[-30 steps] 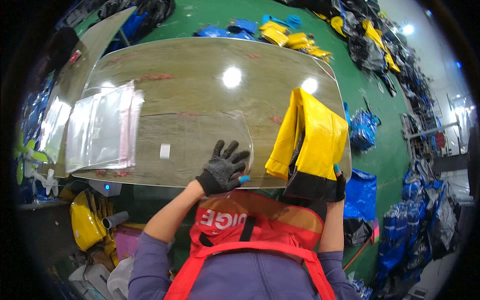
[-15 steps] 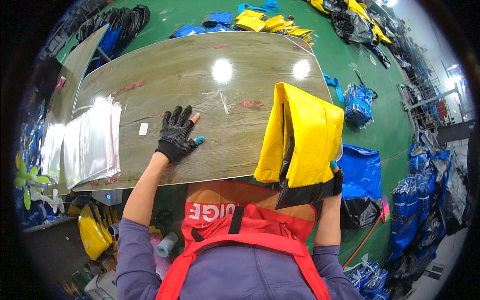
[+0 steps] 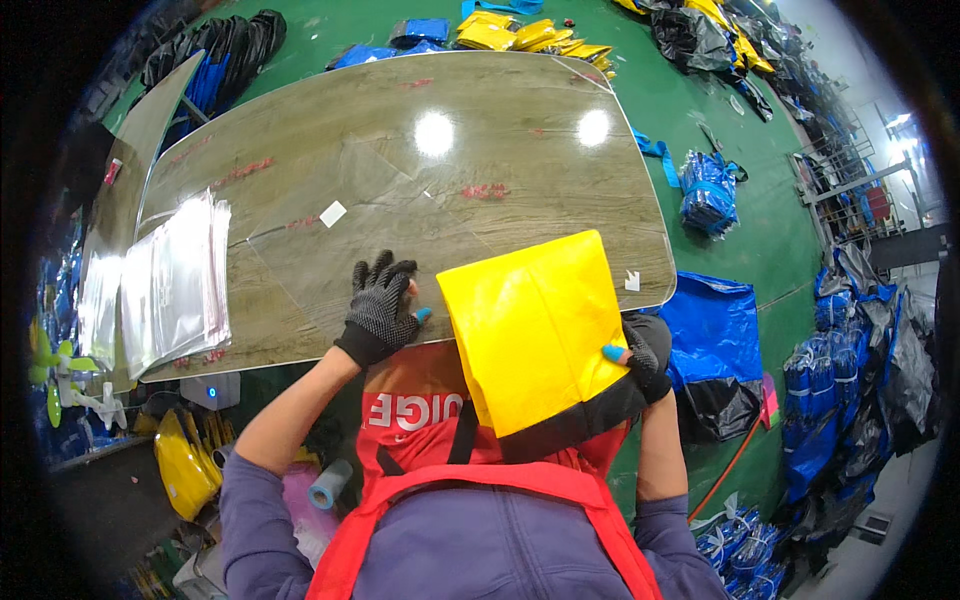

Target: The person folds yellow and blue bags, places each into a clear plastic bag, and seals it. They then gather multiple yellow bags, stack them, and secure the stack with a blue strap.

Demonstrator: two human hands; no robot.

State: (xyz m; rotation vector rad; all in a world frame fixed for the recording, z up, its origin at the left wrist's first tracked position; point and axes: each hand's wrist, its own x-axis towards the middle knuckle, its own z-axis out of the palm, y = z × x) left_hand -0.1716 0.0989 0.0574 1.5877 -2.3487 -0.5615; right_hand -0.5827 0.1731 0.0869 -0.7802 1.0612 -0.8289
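My right hand (image 3: 648, 358), in a dark dotted glove with a blue wrap on the thumb, grips the right edge of a folded yellow bag (image 3: 540, 325) with a black lower strip. The bag hangs tilted over the near table edge and my red apron. Fingers apart and palm down, my left hand (image 3: 382, 312) rests at the near edge on a clear plastic sleeve (image 3: 300, 262), holding nothing. A white label (image 3: 333, 214) lies on that sleeve. The sleeve's outline is faint against the wood-patterned table (image 3: 540, 130).
A stack of clear plastic sleeves (image 3: 175, 290) lies on the table's left side. A blue and black bag (image 3: 715, 345) hangs right of the table. Folded yellow packs (image 3: 490, 32) and a tied blue bundle (image 3: 710, 195) lie on the green floor.
The yellow bag has swung left and toward me, turning its broad side up. My left hand has shifted right and nearer; the sleeve with its label has turned and moved right.
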